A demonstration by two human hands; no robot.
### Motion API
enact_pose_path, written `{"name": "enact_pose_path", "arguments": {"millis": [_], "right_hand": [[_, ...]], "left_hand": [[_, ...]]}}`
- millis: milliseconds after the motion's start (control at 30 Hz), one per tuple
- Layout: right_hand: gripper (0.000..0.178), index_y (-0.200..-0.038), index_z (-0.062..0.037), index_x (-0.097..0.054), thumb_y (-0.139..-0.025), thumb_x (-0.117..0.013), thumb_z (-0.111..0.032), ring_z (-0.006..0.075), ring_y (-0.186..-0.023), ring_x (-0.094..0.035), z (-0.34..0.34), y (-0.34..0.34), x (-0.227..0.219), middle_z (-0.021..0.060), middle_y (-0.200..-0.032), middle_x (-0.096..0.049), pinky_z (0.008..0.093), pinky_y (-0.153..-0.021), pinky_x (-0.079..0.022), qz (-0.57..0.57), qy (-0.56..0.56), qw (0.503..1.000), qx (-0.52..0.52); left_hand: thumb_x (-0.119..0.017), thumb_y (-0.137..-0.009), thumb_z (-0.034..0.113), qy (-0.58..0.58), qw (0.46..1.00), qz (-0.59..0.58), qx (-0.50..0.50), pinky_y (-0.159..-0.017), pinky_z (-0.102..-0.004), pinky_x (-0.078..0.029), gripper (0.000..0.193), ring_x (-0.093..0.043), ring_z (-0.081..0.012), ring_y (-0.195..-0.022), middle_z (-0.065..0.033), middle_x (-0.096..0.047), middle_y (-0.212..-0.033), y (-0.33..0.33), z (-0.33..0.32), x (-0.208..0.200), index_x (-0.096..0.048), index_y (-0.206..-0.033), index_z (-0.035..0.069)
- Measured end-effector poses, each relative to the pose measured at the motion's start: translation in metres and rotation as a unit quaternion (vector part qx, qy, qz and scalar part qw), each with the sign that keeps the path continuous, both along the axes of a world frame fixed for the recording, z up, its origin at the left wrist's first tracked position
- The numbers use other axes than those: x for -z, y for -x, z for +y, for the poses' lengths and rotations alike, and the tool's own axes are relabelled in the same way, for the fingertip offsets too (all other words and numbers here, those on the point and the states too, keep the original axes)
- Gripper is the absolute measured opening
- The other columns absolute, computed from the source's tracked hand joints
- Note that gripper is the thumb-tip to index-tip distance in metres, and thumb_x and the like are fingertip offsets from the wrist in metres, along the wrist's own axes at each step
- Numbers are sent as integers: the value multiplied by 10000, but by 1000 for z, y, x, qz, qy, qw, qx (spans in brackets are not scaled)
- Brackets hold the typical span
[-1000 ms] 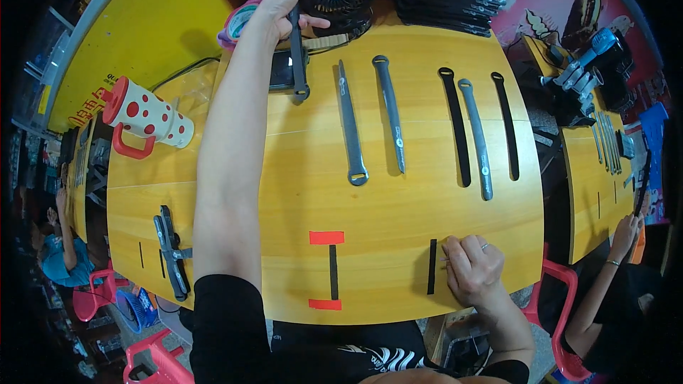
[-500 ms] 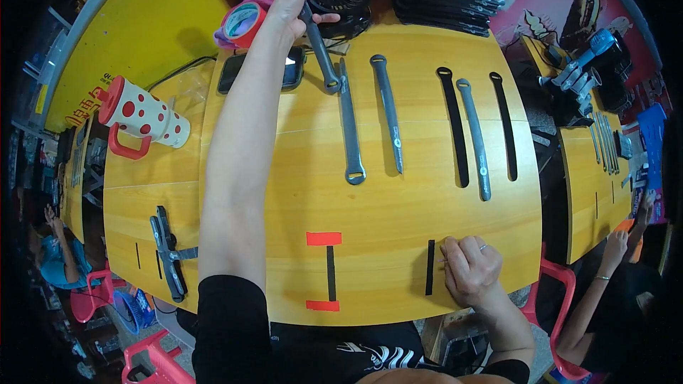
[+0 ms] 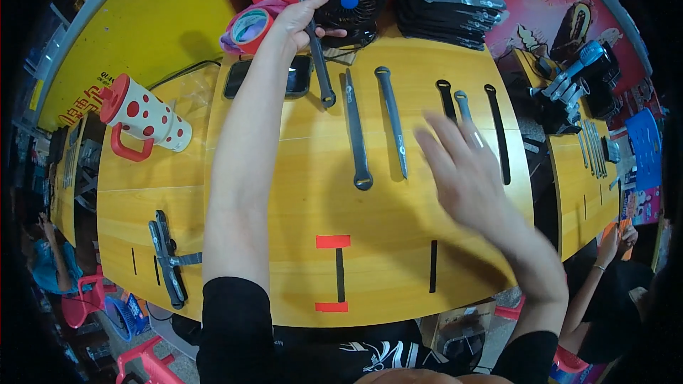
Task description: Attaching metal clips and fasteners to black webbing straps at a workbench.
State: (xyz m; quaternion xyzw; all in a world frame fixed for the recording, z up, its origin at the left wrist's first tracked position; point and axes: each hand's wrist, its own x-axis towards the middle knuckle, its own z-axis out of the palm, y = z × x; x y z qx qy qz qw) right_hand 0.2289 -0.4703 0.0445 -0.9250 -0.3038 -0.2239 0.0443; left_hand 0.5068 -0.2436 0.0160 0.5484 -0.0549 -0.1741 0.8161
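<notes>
Five straps (image 3: 393, 121): on desk (image 3: 384, 263), centre to right, spaced apart, presumably against overlap.
Left hand (image 3: 304, 23): upper centre, gripping grey strap (image 3: 321, 75) high, leaving lower end free.
Right hand (image 3: 466, 178): right of centre, open, blurred, apparently empty.

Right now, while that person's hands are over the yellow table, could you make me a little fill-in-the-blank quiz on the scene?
The left hand holds a grey strap next to a round black ____ with a blue centre.
On one finger, the right hand wears a ____.
The spotted tumbler has a lid coloured ____.
One dark line on the table is capped at its ends by ____ red strips.

Missing words: fan; ring; red; two.
</notes>
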Motion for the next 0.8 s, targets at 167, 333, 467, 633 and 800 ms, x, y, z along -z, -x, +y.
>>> {"name": "enact_pose_path", "arguments": {"millis": [167, 333, 467, 633, 800], "right_hand": [[342, -1082, 6, -585, -742, -555, -20, 310, -1044, -522, 16, -142, 38, 139, -1218, -536, 398, -852, -458, 46, 98, 993, 37], [384, -1136, 13, -577, -755, -544, -11, 313, -1074, -514, 27, -193, 52, 149, -1259, -523, 408, -892, -445, 55, 95, 993, 38], [413, -1175, 44, -564, -766, -538, -8, 317, -1089, -515, 29, -203, 59, 179, -1276, -525, 393, -931, -434, 41, 95, 995, -1], [214, -920, 32, -623, -734, -546, -38, 298, -953, -553, 35, -210, 66, 157, -969, -597, 367, -834, -463, 6, 126, 992, -18], [289, -994, 48, -617, -721, -542, -12, 294, -980, -545, 46, -199, 54, 171, -1034, -578, 353, -890, -458, 62, 177, 982, 20]], "left_hand": [[-770, -748, 404, -15, 1000, 8, 1, -494, -334, -582, 569, -588, -215, -637, -87, -585, -990, 0, -5, 3, -522, -1077, 11], [-756, -779, 375, -23, 999, 11, 19, -472, -305, -563, 518, -627, -226, -666, -82, -585, -974, -7, 4, 2, -531, -1076, 16], [-756, -767, 434, -63, 998, -16, 2, -422, -268, -487, 544, -649, -245, -651, -88, -592, -960, -3, 4, 3, -539, -1049, 23], [-748, -724, 550, -152, 988, -6, -20, -408, -244, -396, 664, -637, -217, -609, -91, -585, -952, -4, -4, 1, -524, -1066, 27], [-740, -727, 558, -166, 984, -11, -60, -403, -238, -389, 667, -635, -207, -603, -76, -587, -947, 0, -4, 0, -535, -1081, 32]]}}
